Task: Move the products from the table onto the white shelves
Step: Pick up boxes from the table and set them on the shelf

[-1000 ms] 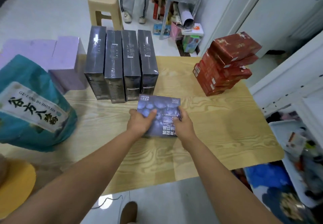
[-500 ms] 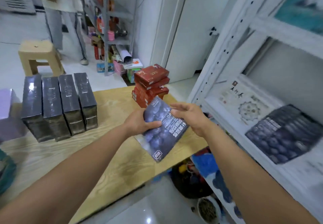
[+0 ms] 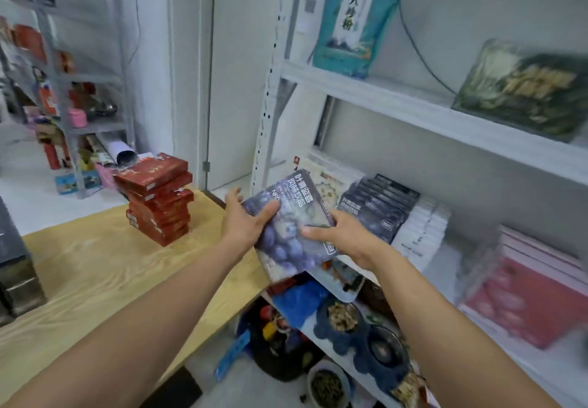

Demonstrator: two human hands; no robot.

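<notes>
White shelves (image 3: 413,114) fill the wall ahead, and the middle board already carries a stack of dark boxes (image 3: 378,207). I hold one blueberry box (image 3: 292,229) in the air just short of that stack, tilted, between it and the wooden table (image 3: 95,258). My left hand (image 3: 245,223) clamps the edge farthest from the stack, thumb on the printed face; my right hand (image 3: 346,239) grips the edge nearest it. I judge it a flat, stiff, light carton, glossy and probably slick, so holding opposite edges seems safest. Red boxes (image 3: 159,197) sit on the table, well apart from the stack.
</notes>
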